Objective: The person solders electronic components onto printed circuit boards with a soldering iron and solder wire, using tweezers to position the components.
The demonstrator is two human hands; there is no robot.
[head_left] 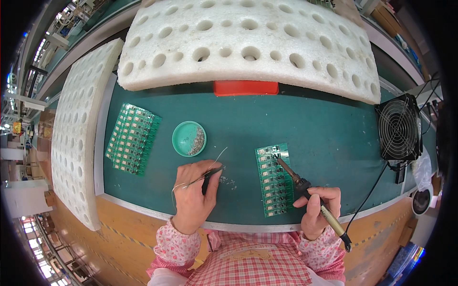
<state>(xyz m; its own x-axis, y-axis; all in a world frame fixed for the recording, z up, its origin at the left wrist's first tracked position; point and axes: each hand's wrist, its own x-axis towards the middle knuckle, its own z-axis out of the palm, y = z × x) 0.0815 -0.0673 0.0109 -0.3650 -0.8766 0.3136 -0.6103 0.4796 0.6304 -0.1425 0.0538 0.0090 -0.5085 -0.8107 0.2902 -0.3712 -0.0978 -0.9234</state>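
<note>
My right hand (pixel 316 209) is closed round the handle of a soldering iron (pixel 329 217). Its dark tip rests over the upper part of a green circuit board panel (pixel 274 190), which carries rows of small white parts. My left hand (pixel 196 193), closed, grips a thin strand of solder wire (pixel 221 156) whose free end points up and away. A small black object (pixel 209 180) is also in that hand; its kind is unclear. Left of centre, just beyond my left hand, stands a round green dish (pixel 179 141) with a heap of tiny metallic pieces (pixel 197 142).
More circuit board panels (pixel 132 138) lie overlapping at the left. White foam slabs with holes stand along the back (pixel 248 38) and left side (pixel 76 128). A red tray (pixel 245 87) shows under the back slab. At right are a black fan (pixel 400 127) and a cable (pixel 369 195).
</note>
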